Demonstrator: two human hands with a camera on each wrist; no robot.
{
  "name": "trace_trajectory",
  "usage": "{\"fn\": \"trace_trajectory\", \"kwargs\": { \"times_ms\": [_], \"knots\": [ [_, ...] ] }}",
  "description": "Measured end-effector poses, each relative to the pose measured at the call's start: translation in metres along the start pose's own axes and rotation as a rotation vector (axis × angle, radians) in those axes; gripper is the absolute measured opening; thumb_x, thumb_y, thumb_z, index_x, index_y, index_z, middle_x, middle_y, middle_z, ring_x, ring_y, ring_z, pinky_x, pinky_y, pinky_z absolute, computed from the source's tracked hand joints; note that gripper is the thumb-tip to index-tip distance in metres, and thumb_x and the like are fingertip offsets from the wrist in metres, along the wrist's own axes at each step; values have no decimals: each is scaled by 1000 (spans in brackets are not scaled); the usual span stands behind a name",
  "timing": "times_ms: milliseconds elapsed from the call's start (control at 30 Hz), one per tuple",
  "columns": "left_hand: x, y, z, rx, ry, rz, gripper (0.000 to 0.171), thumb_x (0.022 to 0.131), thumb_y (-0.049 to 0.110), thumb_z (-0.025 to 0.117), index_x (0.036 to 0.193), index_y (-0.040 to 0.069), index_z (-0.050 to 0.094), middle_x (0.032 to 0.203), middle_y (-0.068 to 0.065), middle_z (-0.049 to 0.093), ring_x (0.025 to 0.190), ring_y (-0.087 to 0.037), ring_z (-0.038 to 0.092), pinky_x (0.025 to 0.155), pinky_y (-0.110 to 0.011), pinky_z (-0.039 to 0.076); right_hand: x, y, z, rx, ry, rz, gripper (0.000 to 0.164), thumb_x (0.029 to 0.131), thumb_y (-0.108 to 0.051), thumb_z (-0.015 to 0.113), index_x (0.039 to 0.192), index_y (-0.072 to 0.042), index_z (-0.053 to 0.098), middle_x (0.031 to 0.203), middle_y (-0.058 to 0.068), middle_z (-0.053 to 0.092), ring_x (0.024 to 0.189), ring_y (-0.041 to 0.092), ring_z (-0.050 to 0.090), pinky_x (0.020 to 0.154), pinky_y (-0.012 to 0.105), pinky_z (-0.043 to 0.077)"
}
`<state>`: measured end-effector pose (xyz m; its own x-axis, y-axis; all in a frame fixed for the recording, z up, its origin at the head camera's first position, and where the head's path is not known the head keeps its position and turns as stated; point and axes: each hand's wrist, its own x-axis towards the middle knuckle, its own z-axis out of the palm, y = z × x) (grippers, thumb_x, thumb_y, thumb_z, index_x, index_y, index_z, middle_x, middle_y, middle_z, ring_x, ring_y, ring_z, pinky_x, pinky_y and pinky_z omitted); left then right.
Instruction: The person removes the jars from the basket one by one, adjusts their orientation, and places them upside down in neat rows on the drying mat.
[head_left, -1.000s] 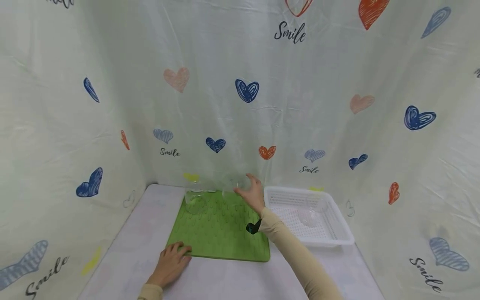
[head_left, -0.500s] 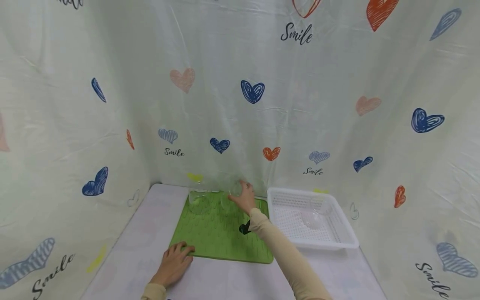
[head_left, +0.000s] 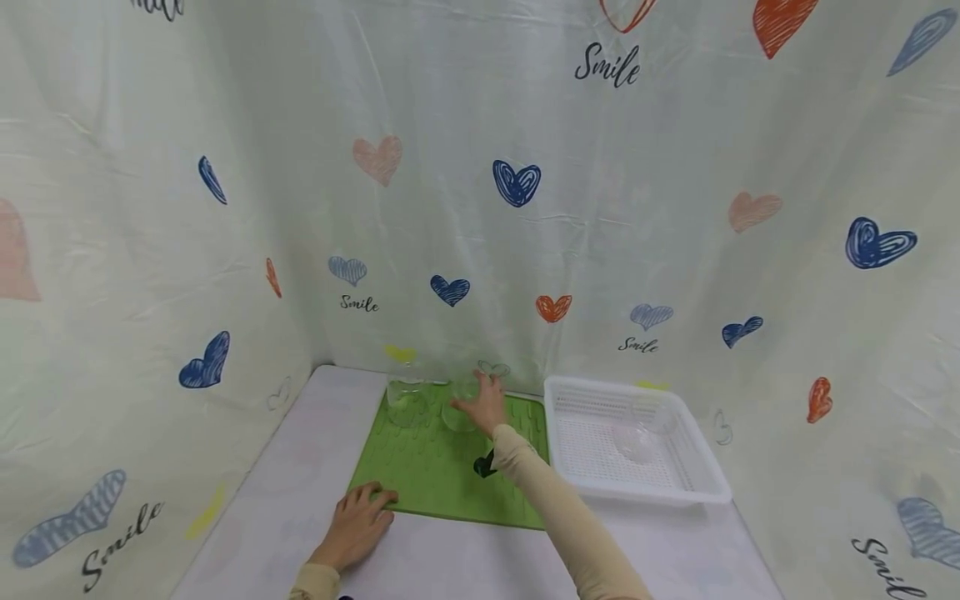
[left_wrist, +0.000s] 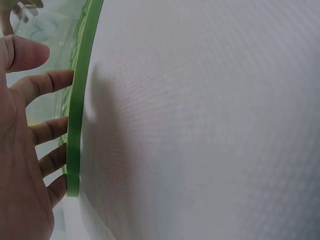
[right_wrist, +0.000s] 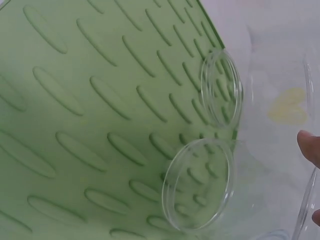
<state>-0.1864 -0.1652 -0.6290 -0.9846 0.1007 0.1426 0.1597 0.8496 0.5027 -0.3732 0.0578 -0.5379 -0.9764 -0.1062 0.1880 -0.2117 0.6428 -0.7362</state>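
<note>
Cup [head_left: 456, 420], upper middle of the head picture, has come down, so it looks nearly set on the green mat [head_left: 435, 479]. The right hand [head_left: 484, 403] curls round it. The right wrist picture shows its round bottom better, near another cup [right_wrist: 221, 89]; the left wrist one shows the left hand [left_wrist: 20, 145] touching the mat's edge, gripping nothing.

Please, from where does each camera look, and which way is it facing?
Head: worn on the head, facing forward and down at the green mat, clear cups and white basket; left hand, right hand and both sleeves show.
Left wrist: facing the mat's edge and the table; the left palm and fingers show.
Right wrist: facing across the mat at two cups; only fingertips show.
Head and right wrist share mat and cups.
</note>
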Motion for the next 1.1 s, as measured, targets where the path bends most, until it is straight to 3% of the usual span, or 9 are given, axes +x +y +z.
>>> {"fn": "trace_trajectory", "kwargs": {
  "times_ms": [367, 633, 833, 1100],
  "knots": [
    [5, 7, 5, 6, -36, 1, 26, 96, 27, 51, 120, 23, 62, 134, -15, 51, 128, -45, 42, 104, -68, 30, -7, 9, -5, -75, -63, 32, 82, 81, -33, 78, 149, -13, 36, 154, 32, 18, 133, 52, 35, 97, 62, 45],
    [8, 8, 6, 22, -21, 5, 25, 95, 27, 53, 117, 21, 64, 131, -17, 52, 125, -47, 43, 102, -69, 32, -12, 12, -15, -111, -53, -14, 85, 81, -40, 76, 150, -14, 34, 153, 32, 21, 132, 52, 38, 92, 61, 48],
    [12, 9, 7, 71, -19, -9, 22, 93, 29, 56, 113, 22, 63, 128, -17, 53, 122, -48, 44, 99, -70, 33, -18, 10, -30, -71, -44, -56, 85, 82, -44, 74, 151, -15, 33, 153, 29, 23, 134, 49, 36, 98, 63, 43],
    [15, 10, 2, 141, -17, -13, 20, 91, 30, 60, 109, 22, 63, 122, -17, 54, 116, -47, 48, 92, -70, 39, -35, -1, -57, -7, -19, -124, 84, 82, -46, 74, 152, -25, 31, 156, 23, 23, 139, 44, 33, 102, 63, 40]
  ]
}}
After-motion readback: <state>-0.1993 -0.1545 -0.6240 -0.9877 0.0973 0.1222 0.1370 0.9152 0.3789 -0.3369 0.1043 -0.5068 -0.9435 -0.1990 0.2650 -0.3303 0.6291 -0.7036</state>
